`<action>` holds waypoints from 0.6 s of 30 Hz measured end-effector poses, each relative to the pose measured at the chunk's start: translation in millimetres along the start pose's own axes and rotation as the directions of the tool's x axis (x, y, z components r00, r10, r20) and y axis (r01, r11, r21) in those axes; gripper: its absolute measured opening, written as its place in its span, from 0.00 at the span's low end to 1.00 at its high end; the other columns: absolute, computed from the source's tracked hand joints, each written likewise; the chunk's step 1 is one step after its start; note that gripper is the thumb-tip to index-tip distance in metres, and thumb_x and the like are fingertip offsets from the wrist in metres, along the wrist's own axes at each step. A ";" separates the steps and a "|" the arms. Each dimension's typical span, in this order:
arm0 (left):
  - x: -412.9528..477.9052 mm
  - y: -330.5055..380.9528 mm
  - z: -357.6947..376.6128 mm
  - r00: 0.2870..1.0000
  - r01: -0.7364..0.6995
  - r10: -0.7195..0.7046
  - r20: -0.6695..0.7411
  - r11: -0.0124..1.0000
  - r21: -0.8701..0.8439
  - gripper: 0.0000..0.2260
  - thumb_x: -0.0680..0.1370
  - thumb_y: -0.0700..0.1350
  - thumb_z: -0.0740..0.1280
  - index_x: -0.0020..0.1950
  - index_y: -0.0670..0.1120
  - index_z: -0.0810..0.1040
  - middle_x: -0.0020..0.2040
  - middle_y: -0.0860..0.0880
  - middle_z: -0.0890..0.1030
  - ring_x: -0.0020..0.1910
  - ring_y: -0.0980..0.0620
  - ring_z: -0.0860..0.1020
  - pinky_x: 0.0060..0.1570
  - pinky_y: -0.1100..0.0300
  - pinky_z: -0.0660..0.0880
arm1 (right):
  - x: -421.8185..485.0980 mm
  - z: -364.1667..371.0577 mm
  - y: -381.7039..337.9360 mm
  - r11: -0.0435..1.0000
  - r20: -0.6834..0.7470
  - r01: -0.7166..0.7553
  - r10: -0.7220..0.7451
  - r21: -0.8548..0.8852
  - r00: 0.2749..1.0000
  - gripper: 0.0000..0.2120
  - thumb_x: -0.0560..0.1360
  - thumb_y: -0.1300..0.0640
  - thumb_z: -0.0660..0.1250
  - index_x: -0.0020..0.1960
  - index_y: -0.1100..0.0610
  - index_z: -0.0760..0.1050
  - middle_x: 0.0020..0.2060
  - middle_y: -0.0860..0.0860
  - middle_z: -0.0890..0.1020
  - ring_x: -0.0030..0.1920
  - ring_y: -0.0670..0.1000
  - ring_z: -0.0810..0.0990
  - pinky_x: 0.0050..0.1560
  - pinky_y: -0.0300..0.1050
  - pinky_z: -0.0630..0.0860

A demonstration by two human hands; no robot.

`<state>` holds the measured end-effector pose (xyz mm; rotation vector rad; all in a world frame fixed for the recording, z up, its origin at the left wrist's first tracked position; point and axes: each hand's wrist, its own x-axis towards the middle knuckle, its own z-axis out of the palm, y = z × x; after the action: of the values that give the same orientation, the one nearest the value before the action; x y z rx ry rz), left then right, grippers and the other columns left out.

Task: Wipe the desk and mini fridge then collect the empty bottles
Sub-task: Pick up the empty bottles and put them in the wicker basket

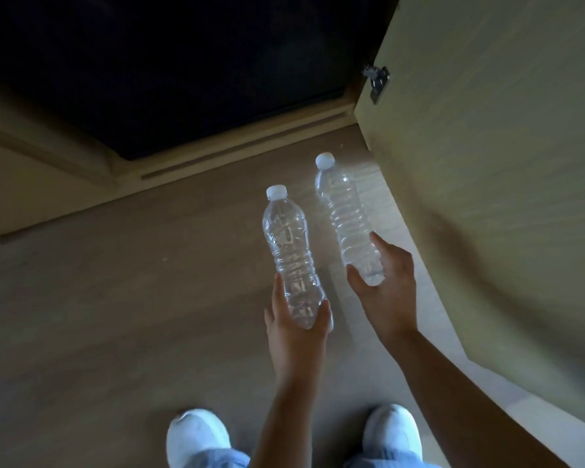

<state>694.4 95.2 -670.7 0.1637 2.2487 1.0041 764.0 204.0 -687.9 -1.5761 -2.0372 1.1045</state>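
Left bottle (289, 251) base gripped by left hand (296, 342); right bottle (348, 217) base gripped by right hand (392, 298)

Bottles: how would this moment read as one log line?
left hand: holds left bottle by base | right hand: holds right bottle by base | both: capped | cabinet door: open
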 end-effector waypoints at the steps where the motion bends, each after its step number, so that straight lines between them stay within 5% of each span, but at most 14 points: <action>1: -9.1 7.6 -13.9 1.000 0.002 -0.002 -0.014 1.000 -0.007 0.35 0.68 0.47 0.74 0.72 0.51 0.63 0.59 0.50 0.73 0.57 0.52 0.73 0.47 0.69 0.63 | -10.1 -8.9 -14.5 0.999 -0.004 -0.016 0.017 0.033 1.000 0.30 0.67 0.60 0.74 0.66 0.54 0.69 0.55 0.51 0.72 0.57 0.55 0.73 0.56 0.43 0.71; 6: -53.4 50.6 -83.1 0.993 0.016 -0.024 -0.112 0.997 -0.071 0.40 0.59 0.62 0.65 0.70 0.54 0.65 0.58 0.54 0.76 0.56 0.51 0.75 0.48 0.64 0.67 | -57.6 -54.5 -90.3 0.975 -0.008 -0.094 0.098 0.199 0.995 0.29 0.67 0.60 0.74 0.64 0.44 0.69 0.55 0.46 0.71 0.56 0.48 0.75 0.56 0.36 0.70; 9: -81.2 77.7 -122.4 0.988 0.012 -0.034 -0.153 0.990 -0.143 0.35 0.58 0.63 0.66 0.66 0.65 0.65 0.54 0.58 0.77 0.54 0.53 0.77 0.51 0.56 0.72 | -80.8 -80.6 -137.0 0.961 0.002 -0.072 0.075 0.266 0.997 0.30 0.67 0.59 0.74 0.59 0.35 0.67 0.53 0.42 0.71 0.53 0.41 0.75 0.51 0.27 0.70; 12: -108.6 110.9 -153.4 0.988 -0.027 -0.007 -0.157 0.977 -0.209 0.29 0.60 0.61 0.68 0.59 0.73 0.64 0.51 0.62 0.78 0.53 0.56 0.77 0.51 0.60 0.71 | -94.6 -107.3 -184.5 0.951 0.005 -0.014 0.013 0.310 1.000 0.29 0.66 0.55 0.75 0.60 0.37 0.68 0.55 0.41 0.72 0.54 0.40 0.75 0.51 0.26 0.70; 18: -159.5 187.5 -206.1 0.989 -0.020 -0.030 -0.147 0.944 -0.329 0.35 0.62 0.56 0.72 0.67 0.60 0.66 0.64 0.58 0.73 0.62 0.60 0.73 0.63 0.55 0.69 | -106.4 -170.6 -271.4 0.945 0.055 0.071 -0.093 0.321 0.994 0.27 0.66 0.53 0.74 0.63 0.41 0.70 0.55 0.46 0.73 0.54 0.47 0.76 0.57 0.39 0.73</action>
<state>663.4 40.8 -355.8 -0.0661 2.1709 1.4138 733.6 145.8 -356.6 -1.2975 -1.8332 1.3925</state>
